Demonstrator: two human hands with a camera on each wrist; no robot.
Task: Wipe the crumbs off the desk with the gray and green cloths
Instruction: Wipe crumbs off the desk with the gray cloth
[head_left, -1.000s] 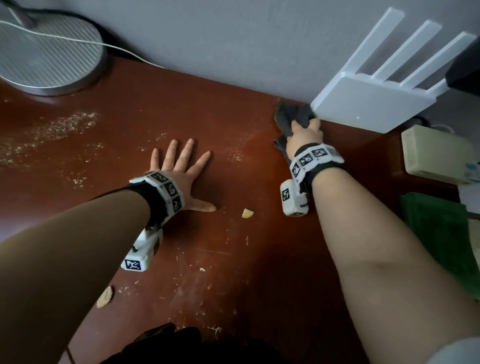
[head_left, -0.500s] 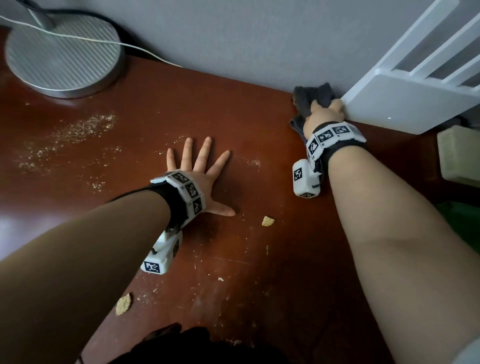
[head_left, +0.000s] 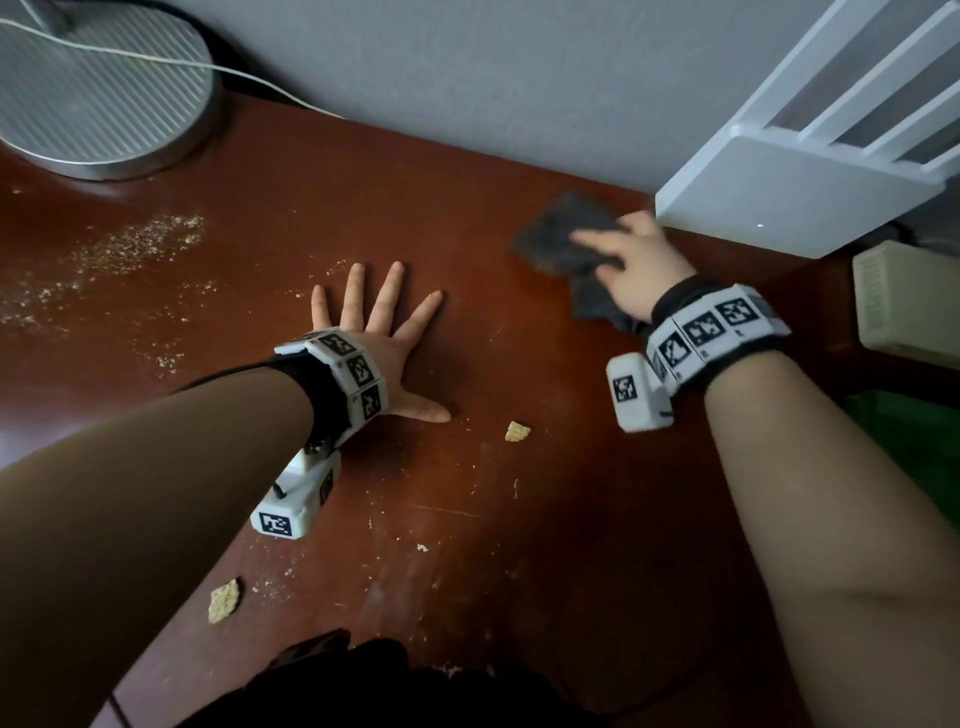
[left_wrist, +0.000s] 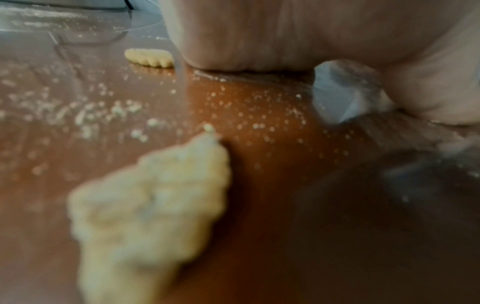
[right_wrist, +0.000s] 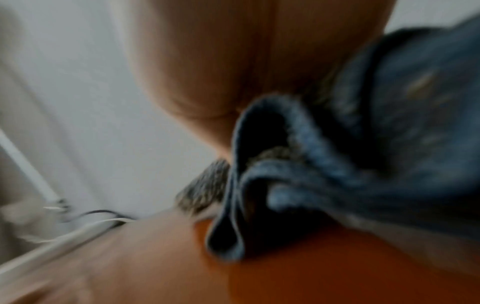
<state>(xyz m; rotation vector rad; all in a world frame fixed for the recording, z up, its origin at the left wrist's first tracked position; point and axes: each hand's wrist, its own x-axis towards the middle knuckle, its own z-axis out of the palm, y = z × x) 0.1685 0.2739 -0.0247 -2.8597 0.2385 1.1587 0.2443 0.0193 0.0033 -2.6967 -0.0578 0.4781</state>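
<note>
My right hand (head_left: 621, 260) lies on the gray cloth (head_left: 558, 234) at the back of the red-brown desk (head_left: 571, 519), just left of the white router. Its fingers (head_left: 587, 240) stretch over the cloth. In the right wrist view a fold of the gray cloth (right_wrist: 298, 185) is bunched between thumb and palm. My left hand (head_left: 376, 322) rests flat on the desk, fingers spread, holding nothing. Fine crumbs (head_left: 130, 244) lie far left. Cracker pieces (head_left: 518, 431) (head_left: 224, 600) lie nearer me. The green cloth (head_left: 914, 452) shows at the right edge.
A round metal lamp base (head_left: 98, 88) with a white cable (head_left: 270, 83) stands back left. The white router (head_left: 789, 197) leans at the wall back right, a beige box (head_left: 904, 301) beside it. The wall (head_left: 467, 78) bounds the desk's far side.
My right hand has dragged the gray cloth left and toward me, away from the router, and its fingers now stretch out over it. The left hand has stayed flat in place.
</note>
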